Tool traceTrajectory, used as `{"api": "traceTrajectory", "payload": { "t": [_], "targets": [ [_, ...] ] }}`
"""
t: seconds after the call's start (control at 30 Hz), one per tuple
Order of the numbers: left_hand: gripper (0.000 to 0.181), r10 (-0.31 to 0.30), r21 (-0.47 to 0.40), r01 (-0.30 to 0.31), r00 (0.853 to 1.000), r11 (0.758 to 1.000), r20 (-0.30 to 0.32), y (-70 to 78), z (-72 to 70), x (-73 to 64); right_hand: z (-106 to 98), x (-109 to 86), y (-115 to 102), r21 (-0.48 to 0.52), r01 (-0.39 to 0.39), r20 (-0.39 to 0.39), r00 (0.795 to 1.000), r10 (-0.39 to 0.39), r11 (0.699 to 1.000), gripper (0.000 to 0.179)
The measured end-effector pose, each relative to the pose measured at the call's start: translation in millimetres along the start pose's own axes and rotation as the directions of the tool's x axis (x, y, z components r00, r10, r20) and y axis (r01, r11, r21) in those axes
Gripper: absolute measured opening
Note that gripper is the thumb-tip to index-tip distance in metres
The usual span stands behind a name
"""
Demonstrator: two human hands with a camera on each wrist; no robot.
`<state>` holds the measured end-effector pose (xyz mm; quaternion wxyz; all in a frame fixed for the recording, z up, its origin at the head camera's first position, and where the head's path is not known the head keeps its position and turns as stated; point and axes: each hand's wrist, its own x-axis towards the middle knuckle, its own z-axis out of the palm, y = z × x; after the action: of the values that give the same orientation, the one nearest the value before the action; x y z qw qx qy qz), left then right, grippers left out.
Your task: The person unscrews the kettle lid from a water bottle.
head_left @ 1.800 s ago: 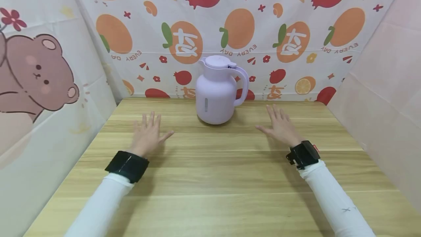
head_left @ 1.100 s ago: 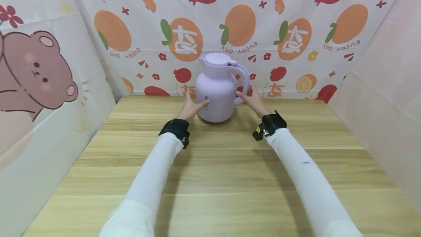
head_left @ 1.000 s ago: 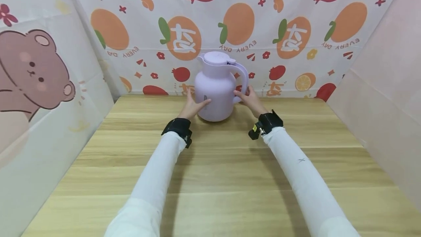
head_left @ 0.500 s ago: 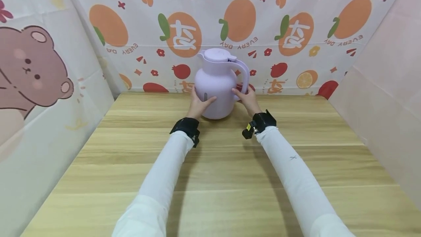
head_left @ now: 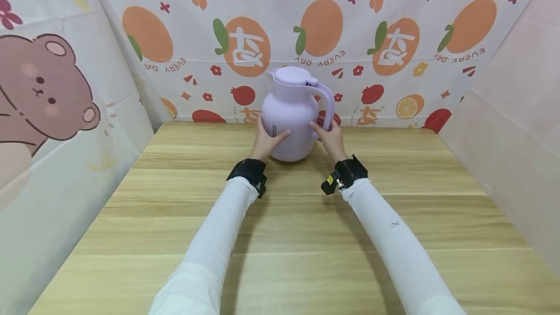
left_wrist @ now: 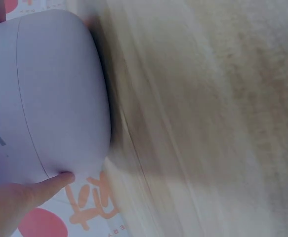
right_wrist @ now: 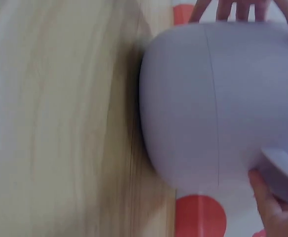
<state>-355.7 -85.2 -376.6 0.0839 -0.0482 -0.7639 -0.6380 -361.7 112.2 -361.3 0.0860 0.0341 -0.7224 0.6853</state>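
A lavender thermos jug (head_left: 290,115), with its lid down, stands near the table's back edge, its spout to the left and its handle to the right. My left hand (head_left: 264,143) holds the jug's left side, thumb across the front and the other fingers round the side. At the lower end of the handle, my right hand (head_left: 331,141) grips with the thumb by the body; some of its fingers are hidden behind the handle. In the left wrist view the jug's lower body (left_wrist: 64,94) shows beside the tabletop. Whether its base touches the wood I cannot tell.
The wooden table (head_left: 284,266) stretches toward me in front of the jug. A fruit-print cloth (head_left: 197,77) hangs close behind it. A bear-print cloth (head_left: 57,179) closes the left side, and a pale cloth (head_left: 516,159) the right.
Both hands have come in from their places flat above the table on either side and taken hold of the jug. Over the last half second, the jug has shifted slightly toward me.
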Motion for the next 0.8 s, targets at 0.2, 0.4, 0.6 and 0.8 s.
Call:
{"api": "traceTrajectory", "payload": {
  "t": [0.2, 0.4, 0.6, 0.8],
  "targets": [
    [0.102, 0.003, 0.026, -0.004, 0.999, 1.0, 0.045, 0.4, -4.0, -5.7, 4, -24.1, -9, -0.015, 0.022, -0.059, 0.998, -0.023, 1.0, 0.057],
    [0.101, 0.017, 0.046, -0.021, 0.996, 0.999, 0.09, 0.6, -9.5, -12.9, 7, -37.3, -2, -0.08, 0.084, -0.125, 0.988, -0.093, 0.993, 0.059],
    [0.099, 0.006, 0.054, -0.013, 0.992, 0.998, 0.128, 2.4, -12.6, -21.3, 9, -57.7, -3, -0.091, 0.139, -0.158, 0.976, -0.153, 0.986, 0.057],
    [0.1, -0.003, 0.065, -0.008, 0.986, 0.998, 0.165, 1.7, -16.9, -29.4, 11, -77.0, -5, -0.11, 0.16, -0.165, 0.97, -0.177, 0.981, 0.059]
  ]
}}
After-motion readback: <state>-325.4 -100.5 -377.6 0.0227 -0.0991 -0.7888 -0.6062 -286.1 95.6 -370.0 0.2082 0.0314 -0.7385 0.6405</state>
